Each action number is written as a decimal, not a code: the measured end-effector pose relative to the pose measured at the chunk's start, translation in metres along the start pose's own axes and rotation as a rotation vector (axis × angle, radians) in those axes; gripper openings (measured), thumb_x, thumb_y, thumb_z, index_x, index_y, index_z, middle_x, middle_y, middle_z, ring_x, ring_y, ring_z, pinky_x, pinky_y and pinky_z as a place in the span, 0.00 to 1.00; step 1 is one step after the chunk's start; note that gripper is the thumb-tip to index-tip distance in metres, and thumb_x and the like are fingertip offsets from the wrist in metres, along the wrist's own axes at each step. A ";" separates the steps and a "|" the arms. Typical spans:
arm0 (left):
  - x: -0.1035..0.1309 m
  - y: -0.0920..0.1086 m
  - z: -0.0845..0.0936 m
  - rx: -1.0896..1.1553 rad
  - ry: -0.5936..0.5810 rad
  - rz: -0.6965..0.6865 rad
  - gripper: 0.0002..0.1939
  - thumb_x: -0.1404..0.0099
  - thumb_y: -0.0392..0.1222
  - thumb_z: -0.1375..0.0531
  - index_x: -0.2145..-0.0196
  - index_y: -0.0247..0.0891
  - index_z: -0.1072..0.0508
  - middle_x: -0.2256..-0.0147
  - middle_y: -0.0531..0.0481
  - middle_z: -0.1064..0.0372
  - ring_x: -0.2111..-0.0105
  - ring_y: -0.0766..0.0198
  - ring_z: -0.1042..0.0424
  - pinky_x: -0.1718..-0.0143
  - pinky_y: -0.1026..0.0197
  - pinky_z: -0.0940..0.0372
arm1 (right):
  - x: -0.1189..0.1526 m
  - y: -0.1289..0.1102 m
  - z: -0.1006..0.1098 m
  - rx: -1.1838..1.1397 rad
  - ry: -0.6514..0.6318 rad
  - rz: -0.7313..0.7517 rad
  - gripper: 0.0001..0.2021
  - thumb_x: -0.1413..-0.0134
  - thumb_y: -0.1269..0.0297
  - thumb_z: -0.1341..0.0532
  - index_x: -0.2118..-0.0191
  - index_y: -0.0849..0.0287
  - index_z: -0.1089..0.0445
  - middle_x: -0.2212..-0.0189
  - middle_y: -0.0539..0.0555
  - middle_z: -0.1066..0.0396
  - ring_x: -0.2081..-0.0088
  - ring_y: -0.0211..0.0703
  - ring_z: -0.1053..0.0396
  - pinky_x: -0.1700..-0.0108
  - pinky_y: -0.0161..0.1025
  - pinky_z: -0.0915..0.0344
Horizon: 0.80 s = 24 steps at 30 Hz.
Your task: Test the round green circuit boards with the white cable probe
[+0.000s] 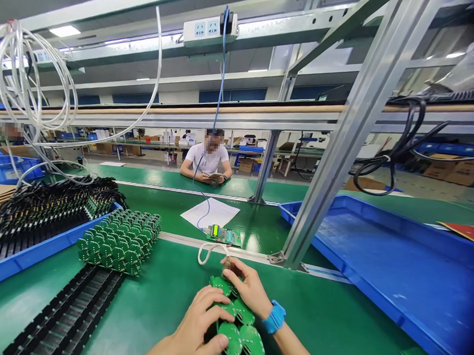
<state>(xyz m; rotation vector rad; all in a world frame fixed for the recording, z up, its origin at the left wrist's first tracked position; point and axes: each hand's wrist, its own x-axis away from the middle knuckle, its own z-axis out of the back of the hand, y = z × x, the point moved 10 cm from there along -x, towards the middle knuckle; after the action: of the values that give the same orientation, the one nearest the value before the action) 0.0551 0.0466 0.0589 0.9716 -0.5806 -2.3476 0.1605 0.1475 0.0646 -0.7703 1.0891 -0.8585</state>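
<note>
A panel of round green circuit boards (pixel 241 329) lies on the green table in front of me. My left hand (pixel 203 322) rests on its left side with the fingers spread. At the panel's far end, my right hand (pixel 246 285), with a blue band on the wrist, pinches a small brownish connector (pixel 227 264). A white cable (pixel 204 253) loops from that connector toward a small test board (pixel 224 234) with a lit yellow-green display. White paper (pixel 210 213) lies behind the test board.
Stacked round boards (pixel 120 240) sit on a black rack (pixel 68 311) at the left, beside a blue bin (pixel 41 252) of wired boards. A blue tray (pixel 394 257) and metal post (pixel 341 135) stand right. A person (pixel 206 160) sits across.
</note>
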 end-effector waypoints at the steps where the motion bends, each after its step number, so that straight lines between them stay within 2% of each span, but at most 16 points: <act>1: 0.000 -0.001 -0.001 0.004 0.005 -0.002 0.19 0.31 0.54 0.48 0.50 0.41 0.32 0.46 0.41 0.38 0.41 0.48 0.42 0.38 0.41 0.51 | 0.000 0.000 0.000 0.004 0.011 0.005 0.13 0.42 0.55 0.40 0.60 0.60 0.27 0.70 0.53 0.27 0.69 0.44 0.32 0.64 0.38 0.32; 5: 0.003 -0.012 0.000 0.025 0.091 0.046 0.23 0.34 0.59 0.45 0.49 0.41 0.33 0.42 0.38 0.45 0.38 0.42 0.48 0.40 0.39 0.49 | 0.002 -0.002 0.001 0.021 0.040 0.028 0.13 0.41 0.56 0.40 0.59 0.60 0.26 0.69 0.53 0.27 0.69 0.45 0.32 0.64 0.38 0.33; 8: 0.008 -0.027 -0.001 0.082 0.149 0.136 0.38 0.37 0.64 0.44 0.38 0.41 0.45 0.35 0.34 0.59 0.35 0.37 0.56 0.39 0.35 0.53 | 0.003 -0.003 0.001 0.030 0.046 0.029 0.13 0.41 0.56 0.41 0.58 0.59 0.26 0.69 0.54 0.27 0.68 0.45 0.31 0.64 0.38 0.32; 11: 0.013 -0.042 -0.012 0.156 0.105 0.184 0.49 0.39 0.68 0.43 0.32 0.44 0.60 0.32 0.35 0.71 0.33 0.35 0.63 0.37 0.34 0.58 | 0.003 -0.005 0.002 0.034 0.044 0.028 0.13 0.40 0.55 0.42 0.58 0.58 0.25 0.69 0.53 0.27 0.68 0.46 0.30 0.63 0.39 0.32; 16: 0.021 -0.070 -0.035 0.206 0.054 0.214 0.57 0.43 0.72 0.42 0.31 0.45 0.69 0.31 0.40 0.79 0.33 0.36 0.70 0.36 0.35 0.61 | 0.003 -0.009 0.003 0.048 0.044 0.035 0.15 0.38 0.53 0.43 0.58 0.58 0.25 0.69 0.54 0.28 0.68 0.47 0.30 0.62 0.40 0.31; 20: 0.022 -0.086 -0.046 0.228 -0.001 0.300 0.60 0.45 0.72 0.39 0.31 0.50 0.72 0.30 0.47 0.81 0.33 0.38 0.68 0.36 0.38 0.56 | 0.004 -0.007 0.004 0.057 0.045 0.026 0.16 0.37 0.52 0.44 0.57 0.58 0.24 0.70 0.55 0.28 0.68 0.47 0.30 0.63 0.41 0.31; 24: 0.019 -0.080 -0.042 0.261 -0.041 0.335 0.52 0.39 0.67 0.41 0.32 0.57 0.72 0.30 0.55 0.75 0.32 0.44 0.65 0.34 0.42 0.55 | 0.005 -0.007 0.003 0.053 0.033 0.030 0.16 0.37 0.53 0.43 0.55 0.56 0.24 0.69 0.55 0.27 0.67 0.48 0.29 0.62 0.40 0.30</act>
<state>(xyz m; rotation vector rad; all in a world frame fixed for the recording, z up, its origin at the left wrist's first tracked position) 0.0497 0.0890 -0.0232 0.8599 -1.0035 -2.0305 0.1628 0.1403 0.0688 -0.6964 1.1006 -0.8745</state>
